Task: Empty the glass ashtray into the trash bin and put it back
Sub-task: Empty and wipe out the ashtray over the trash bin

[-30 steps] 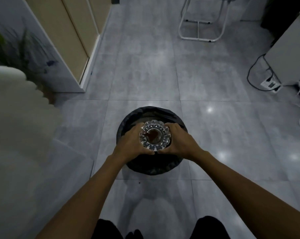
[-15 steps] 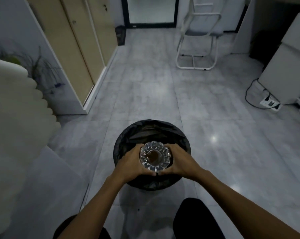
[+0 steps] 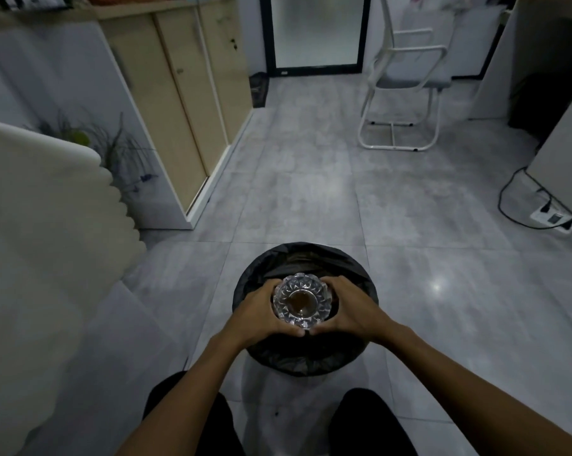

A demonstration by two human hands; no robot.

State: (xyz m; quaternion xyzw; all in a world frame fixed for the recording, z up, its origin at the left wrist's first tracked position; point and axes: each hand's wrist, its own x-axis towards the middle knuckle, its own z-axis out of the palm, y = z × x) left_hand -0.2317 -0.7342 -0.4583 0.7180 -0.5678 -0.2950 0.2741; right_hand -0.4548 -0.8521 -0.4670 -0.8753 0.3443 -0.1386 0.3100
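A round cut-glass ashtray (image 3: 300, 299) is held upright over the trash bin (image 3: 306, 360), which is lined with a black bag and stands on the grey tiled floor. My left hand (image 3: 258, 311) grips the ashtray's left side and my right hand (image 3: 352, 309) grips its right side, thumbs meeting at its near edge. A brownish patch shows in the ashtray's middle; whether it is residue or the bin seen through the glass I cannot tell. The hands and ashtray hide most of the bin's inside.
A pale scalloped piece of furniture (image 3: 41, 232) fills the left. Beige cabinets (image 3: 179, 103) line the left wall, with a plant (image 3: 113, 149) beside them. A white folding chair (image 3: 406, 80) stands far ahead. A power strip with cables (image 3: 552, 218) lies at the right.
The view has tilted up, showing more of the room, so hands, ashtray and bin sit lower in frame. Both hands keep the same hold on the ashtray above the bin.
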